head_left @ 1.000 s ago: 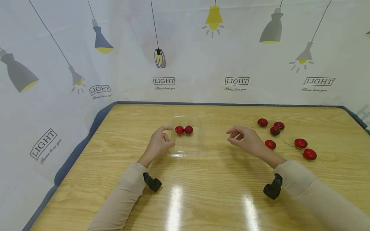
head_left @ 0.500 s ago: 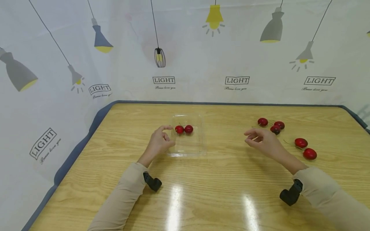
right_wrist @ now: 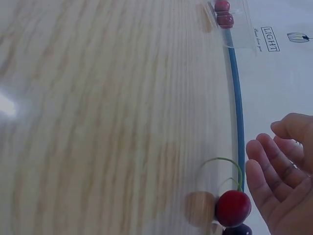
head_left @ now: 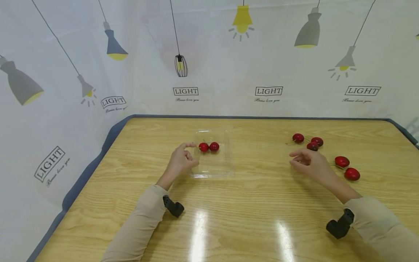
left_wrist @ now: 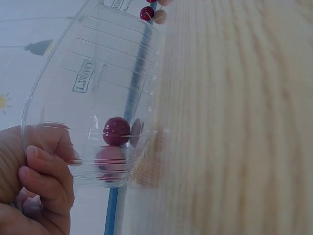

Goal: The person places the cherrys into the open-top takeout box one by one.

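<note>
A clear plastic container (head_left: 214,171) stands left of the table's middle with two red cherries inside, a brighter one (head_left: 203,147) and a darker one (head_left: 214,146). My left hand (head_left: 179,160) holds the container's left side, fingers curled at the wall in the left wrist view. Over the table to the right, my right hand (head_left: 309,163) hovers with loosely bent fingers and nothing between them. Beside it in the right wrist view is a red cherry (right_wrist: 233,208) with a green stem. Just beyond this hand in the head view lies a dark cherry (head_left: 312,146).
Two more cherries (head_left: 298,138) (head_left: 317,141) lie at the back right. Another pair (head_left: 342,161) (head_left: 351,174) sits right of my right hand. The wooden table (head_left: 248,203) ends at a white curtain (head_left: 222,72) printed with lamps.
My right hand has moved right, away from the container and towards the loose cherries, covering one that showed earlier. The left hand and the container have stayed in place.
</note>
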`<state>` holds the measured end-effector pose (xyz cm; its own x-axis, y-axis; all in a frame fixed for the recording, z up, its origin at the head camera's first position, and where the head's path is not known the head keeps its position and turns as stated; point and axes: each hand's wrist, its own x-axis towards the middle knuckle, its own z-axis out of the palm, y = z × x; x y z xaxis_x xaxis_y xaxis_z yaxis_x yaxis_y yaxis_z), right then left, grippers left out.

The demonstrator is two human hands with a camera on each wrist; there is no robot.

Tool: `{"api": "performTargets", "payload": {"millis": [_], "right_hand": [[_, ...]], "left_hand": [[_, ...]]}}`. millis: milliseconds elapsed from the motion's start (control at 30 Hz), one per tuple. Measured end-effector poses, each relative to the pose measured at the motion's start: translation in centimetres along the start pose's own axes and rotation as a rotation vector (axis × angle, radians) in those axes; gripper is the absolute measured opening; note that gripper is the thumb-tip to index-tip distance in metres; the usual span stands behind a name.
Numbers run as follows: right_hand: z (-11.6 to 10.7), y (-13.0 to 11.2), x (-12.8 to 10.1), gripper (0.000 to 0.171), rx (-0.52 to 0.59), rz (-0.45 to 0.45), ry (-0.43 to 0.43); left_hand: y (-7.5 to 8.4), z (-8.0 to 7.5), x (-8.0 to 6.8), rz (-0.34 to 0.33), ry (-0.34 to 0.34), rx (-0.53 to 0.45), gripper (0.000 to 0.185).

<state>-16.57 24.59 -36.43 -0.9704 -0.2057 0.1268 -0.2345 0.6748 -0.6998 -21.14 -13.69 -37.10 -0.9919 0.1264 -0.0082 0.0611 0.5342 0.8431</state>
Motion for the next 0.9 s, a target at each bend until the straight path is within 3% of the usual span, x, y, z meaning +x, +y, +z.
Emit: {"api": "performTargets", "payload": {"millis": [333,900], "right_hand": [[-0.21,0.88,-0.45,0.031,0.015,0.023,-0.008],[0.37,0.64,-0.31,0.028,-0.051,0.059,-0.02]], "left_hand": [[0.0,0.15,0.02,-0.005,-0.004,-0.001,0.054],[0.06,-0.02,-0.01,-0.01,-0.009,-0.01,0.053]]}}
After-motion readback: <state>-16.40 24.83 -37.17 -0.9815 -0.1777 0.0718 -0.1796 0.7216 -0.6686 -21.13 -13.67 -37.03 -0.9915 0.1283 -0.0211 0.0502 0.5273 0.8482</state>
